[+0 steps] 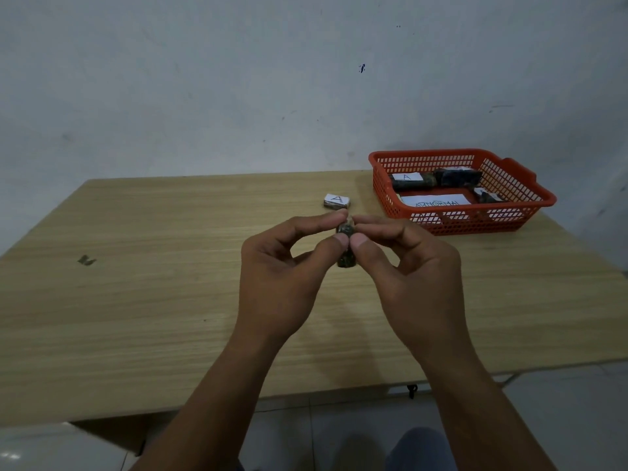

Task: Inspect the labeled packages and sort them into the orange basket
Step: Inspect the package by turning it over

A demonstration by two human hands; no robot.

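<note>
- Your left hand (282, 266) and right hand (411, 266) together pinch one small dark wrapped package (346, 246) above mid-desk: inspection step, label unseen.
- Next: turn it, then carry it to the orange plastic mesh basket (384, 195) at the far right corner.
- White-labelled "A" package (336, 201) waits near the far edge.

- One dark package (346, 246), pinched between both hands.
- One package labeled A (336, 201) on the table, just beyond the hands.
- Three dark packages in the one orange basket (530, 205), beyond the right hand.
</note>
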